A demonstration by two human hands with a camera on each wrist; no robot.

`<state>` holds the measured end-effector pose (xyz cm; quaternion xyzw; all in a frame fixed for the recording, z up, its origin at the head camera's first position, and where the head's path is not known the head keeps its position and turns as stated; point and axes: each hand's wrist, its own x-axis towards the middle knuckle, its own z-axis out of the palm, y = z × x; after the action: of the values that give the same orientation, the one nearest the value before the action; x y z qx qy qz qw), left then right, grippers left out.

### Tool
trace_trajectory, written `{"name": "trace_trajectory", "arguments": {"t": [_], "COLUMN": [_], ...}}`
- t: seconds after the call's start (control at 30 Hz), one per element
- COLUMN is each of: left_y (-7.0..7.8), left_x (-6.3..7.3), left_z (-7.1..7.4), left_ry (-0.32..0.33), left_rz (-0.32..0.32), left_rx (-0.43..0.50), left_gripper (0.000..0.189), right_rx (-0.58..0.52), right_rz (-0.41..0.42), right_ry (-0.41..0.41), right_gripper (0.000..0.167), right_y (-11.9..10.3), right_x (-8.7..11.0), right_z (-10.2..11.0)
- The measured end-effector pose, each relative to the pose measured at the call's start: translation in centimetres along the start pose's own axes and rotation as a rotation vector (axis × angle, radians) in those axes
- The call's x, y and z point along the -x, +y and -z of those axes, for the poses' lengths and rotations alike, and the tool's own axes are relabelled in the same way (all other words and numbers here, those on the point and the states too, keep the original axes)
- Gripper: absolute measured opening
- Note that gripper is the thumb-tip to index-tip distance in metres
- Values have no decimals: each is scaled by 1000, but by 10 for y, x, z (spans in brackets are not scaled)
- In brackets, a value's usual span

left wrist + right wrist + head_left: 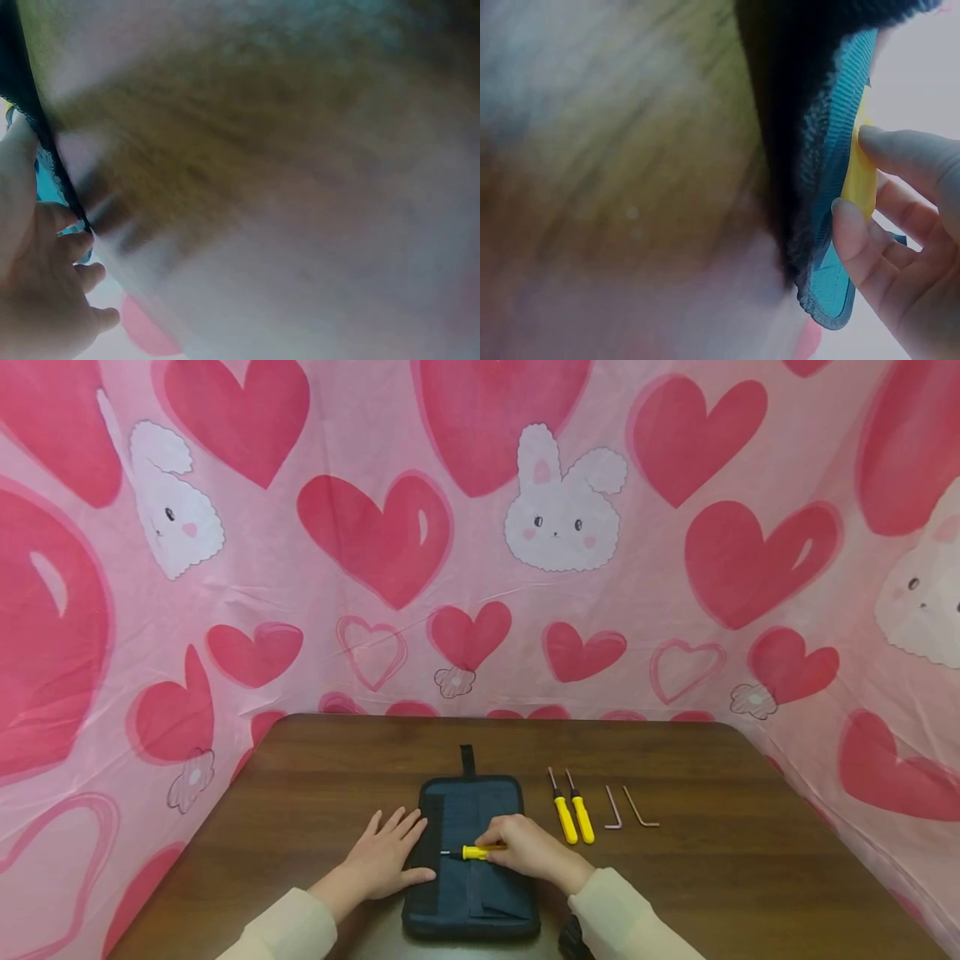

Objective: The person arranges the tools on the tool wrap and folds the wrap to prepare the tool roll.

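Note:
A dark blue fabric tool pouch (480, 806) lies unfolded on the table, with a black band of elastic loops (427, 835) along its left side. My right hand (528, 847) pinches a yellow-handled screwdriver (474, 853) between thumb and fingers over the middle of the pouch. Its tip points left, right at the loops. In the right wrist view, the thumb and fingertips press on the yellow handle (861, 176). With fingers spread, my left hand (382, 857) rests on the pouch's left edge; the left wrist view shows its fingertips at the dark edge (56, 157).
Right of the pouch, two yellow screwdrivers (572, 814) lie side by side. Beyond them are two L-shaped hex keys, one pinkish (615, 808) and one brass-coloured (637, 808). A black strap (467, 760) sticks out behind the pouch. A black object (573, 937) sits by the right sleeve.

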<state>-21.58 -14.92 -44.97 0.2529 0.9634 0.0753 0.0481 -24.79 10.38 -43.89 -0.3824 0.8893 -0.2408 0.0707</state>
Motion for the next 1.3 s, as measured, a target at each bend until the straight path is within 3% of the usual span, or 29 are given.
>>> {"name": "trace_trajectory", "arguments": {"t": [0.47,0.7,0.9,1.3], "left_y": [0,0,0,-1], "left_x": [-1,0,0,0], "left_z": [-2,-1,0,0], "left_ry": [0,1,5,-5], "left_rz": [9,9,1,0], "left_rx": [-6,-7,1,26], "left_gripper": [82,81,81,81], "right_rx": [-12,-100,-180,-172], "right_rz": [-31,-62,-99,-141], "right_ry": [6,26,73,187], "right_gripper": [19,22,26,29], "right_y": [-1,3,6,15], "right_x": [2,5,9,15], "right_z": [1,4,9,22]}}
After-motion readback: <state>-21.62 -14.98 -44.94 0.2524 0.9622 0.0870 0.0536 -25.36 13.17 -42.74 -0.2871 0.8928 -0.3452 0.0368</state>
